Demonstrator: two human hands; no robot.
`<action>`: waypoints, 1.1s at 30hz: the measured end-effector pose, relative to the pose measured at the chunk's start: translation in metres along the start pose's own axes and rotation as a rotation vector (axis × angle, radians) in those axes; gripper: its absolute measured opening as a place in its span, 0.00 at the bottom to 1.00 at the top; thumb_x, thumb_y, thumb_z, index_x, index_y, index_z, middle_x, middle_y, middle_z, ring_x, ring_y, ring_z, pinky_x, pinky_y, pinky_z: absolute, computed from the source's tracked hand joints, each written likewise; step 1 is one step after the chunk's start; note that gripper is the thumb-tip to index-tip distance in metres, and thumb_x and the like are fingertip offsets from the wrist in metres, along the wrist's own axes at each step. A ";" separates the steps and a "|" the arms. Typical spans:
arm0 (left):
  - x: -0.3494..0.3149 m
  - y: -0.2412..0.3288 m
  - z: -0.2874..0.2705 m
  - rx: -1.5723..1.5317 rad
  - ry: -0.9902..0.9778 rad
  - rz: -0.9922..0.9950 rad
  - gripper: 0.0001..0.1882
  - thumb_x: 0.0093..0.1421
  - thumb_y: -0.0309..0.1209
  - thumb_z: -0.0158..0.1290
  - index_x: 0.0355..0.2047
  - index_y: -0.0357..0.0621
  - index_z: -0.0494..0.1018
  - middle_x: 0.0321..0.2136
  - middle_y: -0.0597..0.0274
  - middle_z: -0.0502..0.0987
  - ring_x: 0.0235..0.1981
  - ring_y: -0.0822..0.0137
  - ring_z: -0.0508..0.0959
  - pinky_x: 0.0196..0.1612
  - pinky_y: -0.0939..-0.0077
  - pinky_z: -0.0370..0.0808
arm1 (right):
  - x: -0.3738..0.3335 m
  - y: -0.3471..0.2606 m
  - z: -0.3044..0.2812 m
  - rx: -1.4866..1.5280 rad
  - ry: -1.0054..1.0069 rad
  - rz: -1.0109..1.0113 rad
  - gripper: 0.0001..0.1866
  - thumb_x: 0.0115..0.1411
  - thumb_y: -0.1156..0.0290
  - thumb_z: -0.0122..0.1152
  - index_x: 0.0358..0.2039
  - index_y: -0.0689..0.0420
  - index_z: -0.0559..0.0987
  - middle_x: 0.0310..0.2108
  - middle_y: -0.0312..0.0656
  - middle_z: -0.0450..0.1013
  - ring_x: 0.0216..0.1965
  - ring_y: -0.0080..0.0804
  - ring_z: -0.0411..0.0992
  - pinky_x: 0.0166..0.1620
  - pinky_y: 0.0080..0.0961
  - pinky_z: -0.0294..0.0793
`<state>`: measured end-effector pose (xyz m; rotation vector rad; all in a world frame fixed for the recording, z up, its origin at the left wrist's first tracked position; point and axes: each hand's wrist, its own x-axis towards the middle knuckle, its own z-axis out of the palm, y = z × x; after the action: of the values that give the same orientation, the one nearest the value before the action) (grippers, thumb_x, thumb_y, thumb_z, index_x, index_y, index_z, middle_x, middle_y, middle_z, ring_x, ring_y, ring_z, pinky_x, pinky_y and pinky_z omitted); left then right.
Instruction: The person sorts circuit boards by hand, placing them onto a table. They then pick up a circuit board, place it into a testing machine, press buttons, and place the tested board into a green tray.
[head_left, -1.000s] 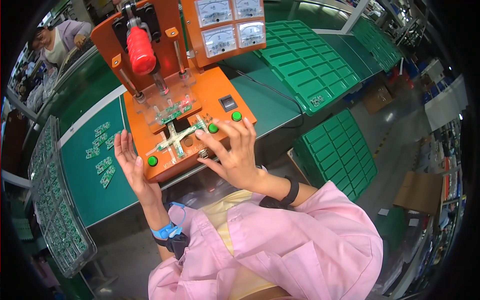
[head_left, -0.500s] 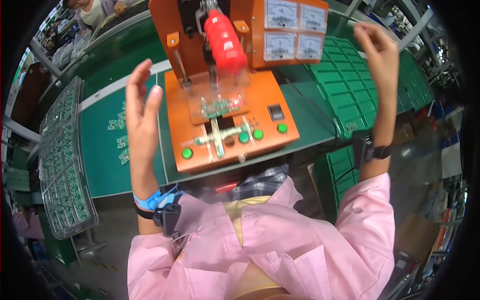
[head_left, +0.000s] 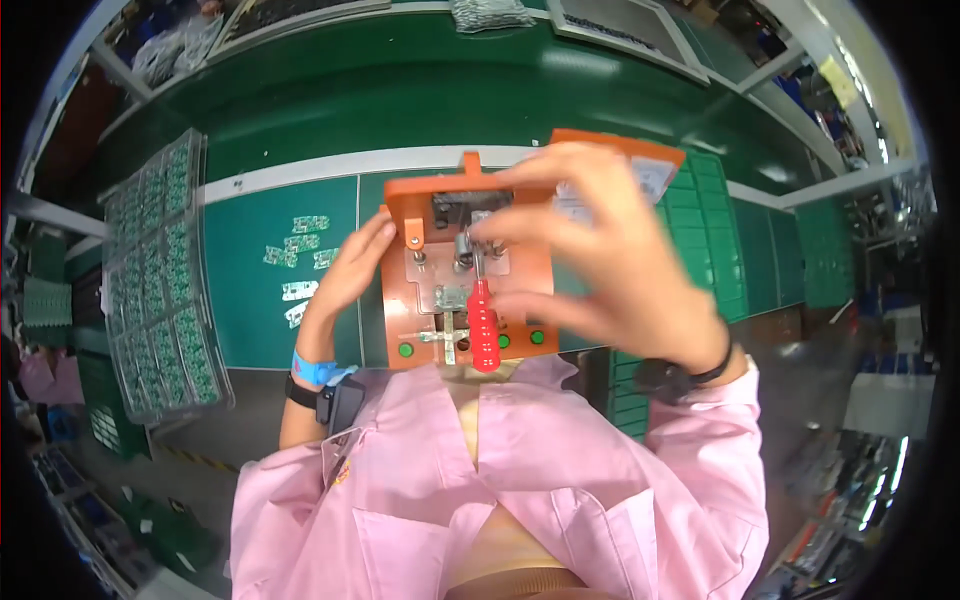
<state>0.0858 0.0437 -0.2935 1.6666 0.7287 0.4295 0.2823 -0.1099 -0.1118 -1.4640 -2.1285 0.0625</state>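
Note:
An orange test fixture [head_left: 398, 310] stands on the green bench, with a red-handled toggle clamp [head_left: 483, 325] whose handle points toward me. Beneath its clear plate sits a small green circuit board [head_left: 450, 297], partly hidden. My left hand [head_left: 350, 268] rests its outstretched fingertips against the fixture's left side, near the upright back panel. Over the fixture's right part hovers my right hand [head_left: 610, 255], slightly blurred, its fingers spread around the clamp without visibly gripping the handle. Green buttons [head_left: 405, 350] line the base's front; my right hand hides part of the meter panel [head_left: 650, 178].
Several loose circuit boards [head_left: 305, 242] lie left of the fixture. A clear tray full of boards [head_left: 155, 280] stands at the far left. Green trays [head_left: 705, 240] are stacked at the right. A raised green ledge [head_left: 400, 90] runs behind the bench.
My right hand has come from beside the green trays to the clamp. My left hand has moved onto the fixture's side. The view has shifted, and the red handle now appears lower, over the base's front.

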 end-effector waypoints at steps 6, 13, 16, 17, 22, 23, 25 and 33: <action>0.120 -0.021 -0.038 -0.203 0.197 0.081 0.17 0.60 0.35 0.43 0.44 0.36 0.68 0.36 0.58 0.75 0.40 0.68 0.73 0.46 0.75 0.67 | 0.046 0.001 0.050 0.026 0.075 0.258 0.24 0.43 0.73 0.64 0.44 0.52 0.72 0.50 0.48 0.61 0.51 0.44 0.60 0.53 0.35 0.57; 0.204 -0.076 0.004 0.100 -0.011 -0.257 0.13 0.47 0.28 0.47 0.29 0.32 0.75 0.28 0.46 0.77 0.29 0.59 0.79 0.31 0.69 0.75 | 0.048 0.001 0.057 0.218 -0.031 0.366 0.25 0.47 0.75 0.58 0.49 0.59 0.67 0.52 0.50 0.60 0.53 0.45 0.59 0.56 0.36 0.57; 0.192 -0.049 0.012 -0.060 -0.289 -0.308 0.13 0.46 0.27 0.49 0.30 0.31 0.74 0.28 0.49 0.77 0.27 0.62 0.79 0.29 0.72 0.76 | 0.022 0.018 0.046 0.449 0.329 0.349 0.23 0.53 0.68 0.55 0.49 0.60 0.65 0.50 0.54 0.62 0.53 0.45 0.60 0.57 0.42 0.57; 0.190 -0.057 0.010 -0.074 -0.326 -0.319 0.13 0.46 0.27 0.49 0.30 0.31 0.74 0.28 0.49 0.77 0.27 0.62 0.79 0.29 0.72 0.76 | 0.013 0.023 0.044 0.307 0.505 0.445 0.22 0.55 0.67 0.55 0.48 0.61 0.65 0.49 0.54 0.63 0.51 0.44 0.62 0.55 0.44 0.59; 0.201 -0.078 0.023 -0.133 -0.603 -0.324 0.11 0.48 0.28 0.53 0.29 0.30 0.73 0.25 0.52 0.77 0.25 0.64 0.79 0.27 0.74 0.77 | -0.081 0.062 0.041 -0.035 0.901 0.780 0.14 0.57 0.74 0.50 0.44 0.62 0.65 0.36 0.47 0.68 0.38 0.34 0.69 0.42 0.31 0.70; 0.207 -0.081 0.030 -0.126 -0.643 -0.322 0.12 0.50 0.29 0.53 0.29 0.29 0.73 0.24 0.52 0.76 0.24 0.64 0.79 0.26 0.74 0.77 | -0.129 0.070 0.042 -0.248 0.809 0.779 0.13 0.57 0.75 0.51 0.43 0.61 0.65 0.33 0.45 0.69 0.33 0.32 0.69 0.38 0.29 0.71; 0.207 -0.084 0.037 -0.128 -0.708 -0.336 0.12 0.51 0.30 0.54 0.28 0.28 0.73 0.23 0.51 0.76 0.23 0.63 0.78 0.25 0.73 0.77 | -0.174 0.073 0.060 -0.365 0.762 0.969 0.12 0.56 0.77 0.52 0.41 0.59 0.67 0.29 0.43 0.69 0.26 0.29 0.69 0.31 0.25 0.72; 0.215 -0.055 0.061 -0.016 -0.842 -0.360 0.12 0.51 0.28 0.55 0.28 0.26 0.72 0.22 0.49 0.75 0.20 0.62 0.78 0.22 0.73 0.77 | -0.313 0.070 0.175 0.047 0.835 1.235 0.12 0.55 0.81 0.53 0.39 0.56 0.68 0.31 0.44 0.70 0.23 0.25 0.68 0.27 0.21 0.71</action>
<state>0.2697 0.1481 -0.3831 1.4702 0.3632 -0.5052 0.3409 -0.3097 -0.4127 -2.0495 -0.4126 -0.0441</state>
